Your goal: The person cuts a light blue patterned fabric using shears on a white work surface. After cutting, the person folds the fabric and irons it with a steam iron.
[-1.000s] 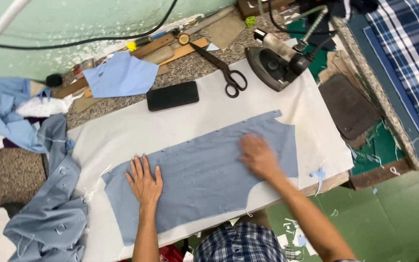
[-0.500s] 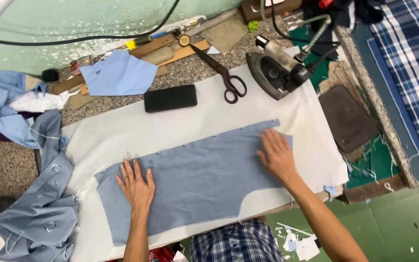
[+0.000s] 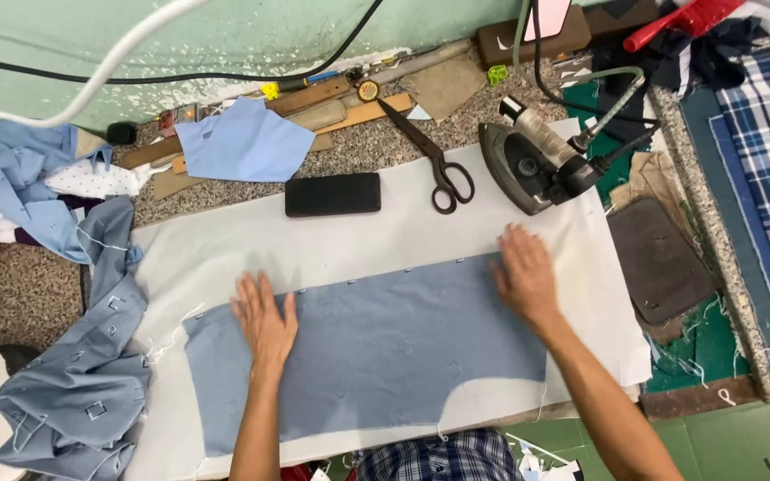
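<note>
Head view: blue cloth panel [image 3: 385, 356] flat on white padded board [image 3: 225, 258], long axis left-right, near edge toward person. Left hand [image 3: 265, 322] palm down on left part, fingers spread flat, gripping nothing. Right hand [image 3: 523, 276] pressed flat at right end, fingers together, gripping nothing; edge under it possibly folded, hard to tell. Cloth thin, woven, small square motifs. Beyond board: iron [image 3: 528, 165], scissors [image 3: 434, 160], black phone [image 3: 332, 194].

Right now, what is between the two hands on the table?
Only the flat blue-grey cloth piece. The left hand and right hand both press on it, and the head view shows nothing else lying between them.
</note>
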